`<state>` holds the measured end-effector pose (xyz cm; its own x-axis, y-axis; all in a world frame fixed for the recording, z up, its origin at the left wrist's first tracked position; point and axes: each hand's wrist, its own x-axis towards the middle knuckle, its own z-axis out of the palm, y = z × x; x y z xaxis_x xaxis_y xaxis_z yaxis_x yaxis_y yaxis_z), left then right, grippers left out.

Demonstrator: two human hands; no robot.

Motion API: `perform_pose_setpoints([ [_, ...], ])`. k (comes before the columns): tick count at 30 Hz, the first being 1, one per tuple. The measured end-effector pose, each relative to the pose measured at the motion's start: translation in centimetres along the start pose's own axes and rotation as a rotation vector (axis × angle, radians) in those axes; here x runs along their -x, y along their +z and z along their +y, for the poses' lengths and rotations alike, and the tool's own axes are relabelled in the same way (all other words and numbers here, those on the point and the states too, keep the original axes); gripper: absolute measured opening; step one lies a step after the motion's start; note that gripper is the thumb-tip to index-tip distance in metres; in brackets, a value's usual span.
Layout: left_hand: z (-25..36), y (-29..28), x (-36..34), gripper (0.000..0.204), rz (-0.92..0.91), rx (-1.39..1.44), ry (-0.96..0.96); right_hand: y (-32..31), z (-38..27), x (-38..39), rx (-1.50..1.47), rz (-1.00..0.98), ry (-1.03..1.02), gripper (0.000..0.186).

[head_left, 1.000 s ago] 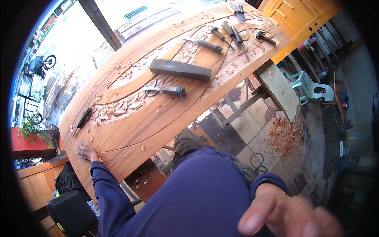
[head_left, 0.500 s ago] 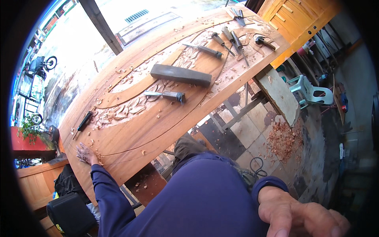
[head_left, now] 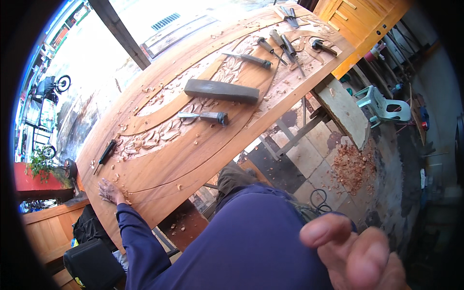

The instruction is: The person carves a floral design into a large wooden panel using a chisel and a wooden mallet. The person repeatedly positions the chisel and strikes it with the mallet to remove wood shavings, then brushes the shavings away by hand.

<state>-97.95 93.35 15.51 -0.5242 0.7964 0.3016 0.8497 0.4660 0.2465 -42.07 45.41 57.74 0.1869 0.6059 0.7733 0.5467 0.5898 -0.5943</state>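
Note:
My left hand (head_left: 111, 192) lies flat, fingers spread, on the near left end of a carved wooden panel (head_left: 159, 181). Close beyond it is a thin tool with a black handle (head_left: 106, 152). My right hand (head_left: 360, 253) is raised off the panel at the lower right, its fingers loosely bent and apart, with nothing visible in them. A long dark block like a sharpening stone (head_left: 221, 92) rests mid-panel. A chisel (head_left: 212, 118) lies just in front of it, and another chisel (head_left: 255, 61) behind. Leaf carving (head_left: 150, 139) runs along the panel.
Several more carving tools (head_left: 287, 46) and a hammer-like tool (head_left: 323, 47) lie at the panel's far right. A heap of wood shavings (head_left: 353, 166) is on the tiled floor, near a pale green plastic stool (head_left: 384, 106). A black case (head_left: 94, 263) stands lower left.
My right hand has lifted and turned, its fingers now pointing up toward the view. My left hand stays flat on the panel. The whole view has shifted slightly.

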Motion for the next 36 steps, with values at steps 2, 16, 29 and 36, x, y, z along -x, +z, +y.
perform_pose_setpoints([
  [2, -0.9, -0.5, -1.0, 0.074, 0.038, -0.027, 0.012, -1.1, -0.1, 0.3, 0.001, 0.024, -0.006, 0.042],
  [16, -0.6, 0.4, -1.4, 0.075, 0.023, 0.005, 0.010, -0.1, -0.3, -0.3, -0.024, 0.092, 0.257, 0.045],
  [29, -1.7, -0.3, -1.4, 0.074, 0.050, 0.024, 0.028, 1.2, 0.5, -0.2, 0.011, 0.081, 0.294, 0.029],
  [36, -0.8, 0.5, -1.1, 0.074, 0.023, -0.003, 0.013, 0.9, -0.3, -0.7, 0.032, 0.072, 0.265, 0.020],
])
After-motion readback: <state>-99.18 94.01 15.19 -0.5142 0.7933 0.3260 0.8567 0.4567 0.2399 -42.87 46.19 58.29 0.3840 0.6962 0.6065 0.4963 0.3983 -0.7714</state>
